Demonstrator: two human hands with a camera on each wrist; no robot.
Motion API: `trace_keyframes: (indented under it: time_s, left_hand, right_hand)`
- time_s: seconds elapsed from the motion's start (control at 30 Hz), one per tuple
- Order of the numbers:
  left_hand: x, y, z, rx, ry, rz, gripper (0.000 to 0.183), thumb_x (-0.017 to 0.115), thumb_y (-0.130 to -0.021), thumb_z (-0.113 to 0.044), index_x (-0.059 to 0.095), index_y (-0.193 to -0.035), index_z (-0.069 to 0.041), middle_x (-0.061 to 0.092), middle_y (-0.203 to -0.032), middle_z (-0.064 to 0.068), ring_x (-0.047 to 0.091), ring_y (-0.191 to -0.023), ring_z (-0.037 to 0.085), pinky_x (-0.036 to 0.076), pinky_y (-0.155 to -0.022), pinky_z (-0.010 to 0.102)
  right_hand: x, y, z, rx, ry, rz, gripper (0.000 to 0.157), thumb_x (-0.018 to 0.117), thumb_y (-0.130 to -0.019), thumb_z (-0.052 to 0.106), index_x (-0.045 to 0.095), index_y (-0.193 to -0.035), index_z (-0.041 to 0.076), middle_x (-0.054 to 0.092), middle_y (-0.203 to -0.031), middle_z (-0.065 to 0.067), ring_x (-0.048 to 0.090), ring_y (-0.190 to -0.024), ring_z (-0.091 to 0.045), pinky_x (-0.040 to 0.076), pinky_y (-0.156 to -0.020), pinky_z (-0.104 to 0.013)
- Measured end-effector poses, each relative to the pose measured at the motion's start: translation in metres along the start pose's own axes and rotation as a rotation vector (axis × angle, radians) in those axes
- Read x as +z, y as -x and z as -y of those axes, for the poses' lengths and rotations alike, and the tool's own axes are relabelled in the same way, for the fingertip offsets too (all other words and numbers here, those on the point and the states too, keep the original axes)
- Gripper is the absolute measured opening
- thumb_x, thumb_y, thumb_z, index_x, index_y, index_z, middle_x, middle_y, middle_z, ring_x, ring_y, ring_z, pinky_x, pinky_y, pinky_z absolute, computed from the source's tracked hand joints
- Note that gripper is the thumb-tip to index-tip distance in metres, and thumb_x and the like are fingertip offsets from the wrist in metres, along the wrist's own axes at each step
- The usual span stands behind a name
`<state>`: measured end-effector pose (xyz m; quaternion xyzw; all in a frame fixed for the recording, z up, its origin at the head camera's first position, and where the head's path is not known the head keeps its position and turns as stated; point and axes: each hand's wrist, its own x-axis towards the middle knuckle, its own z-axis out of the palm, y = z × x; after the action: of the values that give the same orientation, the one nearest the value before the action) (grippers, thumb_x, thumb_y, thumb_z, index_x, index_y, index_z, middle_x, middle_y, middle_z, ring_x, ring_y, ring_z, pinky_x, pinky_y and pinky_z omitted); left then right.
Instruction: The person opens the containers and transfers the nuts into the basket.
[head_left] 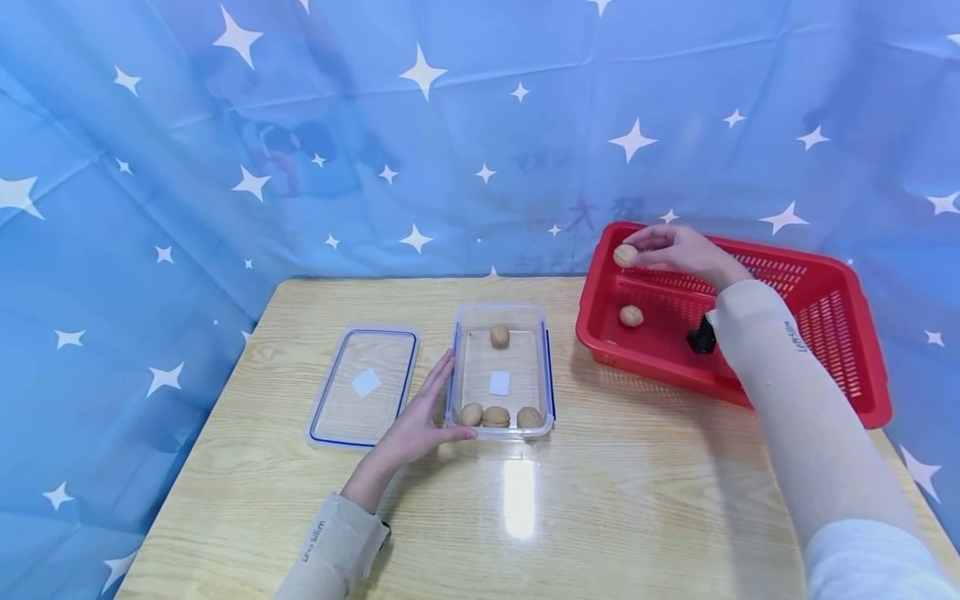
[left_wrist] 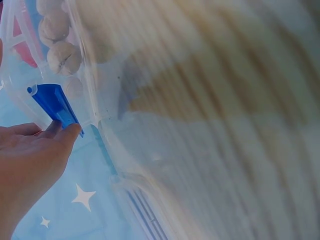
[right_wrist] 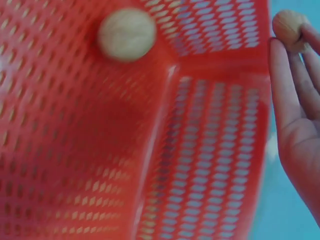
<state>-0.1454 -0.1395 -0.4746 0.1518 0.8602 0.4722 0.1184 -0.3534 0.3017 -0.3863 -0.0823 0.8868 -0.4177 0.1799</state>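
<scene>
My right hand [head_left: 686,252] pinches a walnut [head_left: 625,256] at the fingertips, over the back left part of the red basket [head_left: 588,321]. Another walnut [head_left: 631,316] lies on the basket floor; the right wrist view shows this walnut [right_wrist: 127,34] too. A clear plastic box [head_left: 500,311] with blue side latches stands on the table. Three walnuts [head_left: 496,417] line its near wall and a single walnut [head_left: 499,336] sits toward the back. My left hand [head_left: 416,429], fingers extended, rests against the box's left side, beside a blue latch [left_wrist: 54,102], with the thumb at the near corner.
Left of the box, a clear lid [head_left: 366,417] with a blue seal lies flat on the wooden table [head_left: 600,508]. A blue curtain [head_left: 480,125] with white stars hangs behind the table and on its left. The basket rim stands higher than its contents.
</scene>
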Motion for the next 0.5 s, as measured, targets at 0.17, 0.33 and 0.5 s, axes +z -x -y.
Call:
trace_keyframes:
  time_s: [0.17, 0.33, 0.5]
  left_hand:
    - [0.000, 0.000, 0.000, -0.006, 0.004, 0.004, 0.116, 0.086, -0.077, -0.027, 0.007, -0.162, -0.016, -0.001, -0.170, -0.004, 0.010, -0.155, 0.038, 0.019, -0.123, 0.060]
    - [-0.002, -0.001, 0.002, -0.013, 0.002, -0.002, 0.117, 0.086, -0.076, -0.028, 0.007, -0.162, -0.019, -0.002, -0.170, -0.003, 0.012, -0.155, 0.038, 0.031, -0.119, 0.059]
    - [-0.003, -0.001, 0.004, -0.008, 0.010, 0.006, 0.117, 0.086, -0.077, -0.030, 0.007, -0.162, -0.018, -0.002, -0.170, -0.004, 0.011, -0.155, 0.037, 0.033, -0.118, 0.058]
  right_hand:
    - [0.001, -0.002, -0.021, 0.039, -0.021, 0.042, 0.062, 0.067, -0.095, 0.036, 0.045, -0.149, 0.014, 0.046, -0.149, -0.015, 0.046, -0.132, -0.032, 0.057, -0.098, -0.042]
    - [0.005, -0.007, -0.033, 0.032, -0.028, 0.063, 0.060, 0.069, -0.094, 0.031, 0.046, -0.148, 0.014, 0.049, -0.146, -0.015, 0.047, -0.131, -0.032, 0.055, -0.101, -0.050]
    - [0.011, -0.011, -0.046, 0.012, -0.003, 0.077, 0.058, 0.070, -0.093, 0.026, 0.049, -0.146, 0.011, 0.051, -0.144, -0.017, 0.050, -0.125, -0.028, 0.057, -0.098, -0.048]
